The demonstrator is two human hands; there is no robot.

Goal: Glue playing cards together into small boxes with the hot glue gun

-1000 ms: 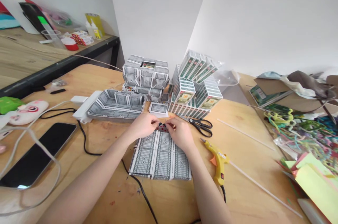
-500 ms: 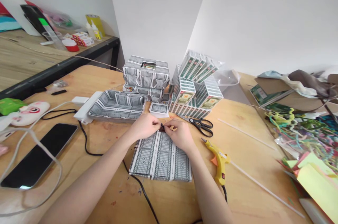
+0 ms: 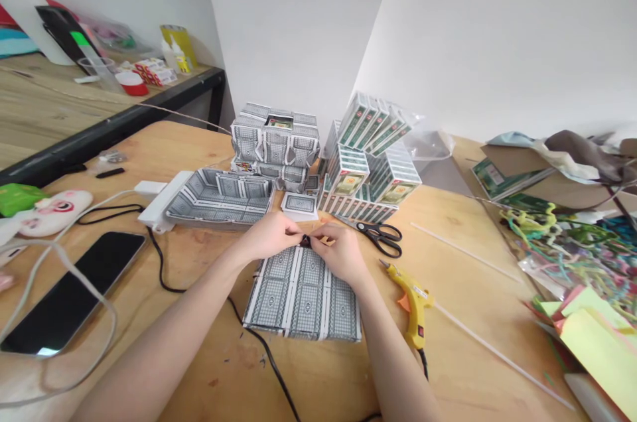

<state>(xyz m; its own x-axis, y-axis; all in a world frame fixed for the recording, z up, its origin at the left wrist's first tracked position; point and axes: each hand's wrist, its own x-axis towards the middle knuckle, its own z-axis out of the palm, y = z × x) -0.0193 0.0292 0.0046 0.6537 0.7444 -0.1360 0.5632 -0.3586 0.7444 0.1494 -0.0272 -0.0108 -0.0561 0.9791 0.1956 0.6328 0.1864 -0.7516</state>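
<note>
In the head view, a flat panel covered in grey-patterned playing cards lies on the table in front of me. At its far edge my left hand and my right hand meet, each with thumb and fingers pinched together. Between the fingertips is a small dark piece, whose kind I cannot make out. Just beyond my hands lies a stack of playing cards. Black-handled scissors rest right of my right hand, and a yellow glue gun lies nearer to me.
An open card-covered box sits at the left beside a white power strip. Behind stand a card-covered chest and stacked card packs. A phone and cables lie left. Glue sticks and coloured paper are at right.
Both hands stay at the panel's far edge, with only a slight shift of the fingers around the small dark piece. The other things have not moved.
</note>
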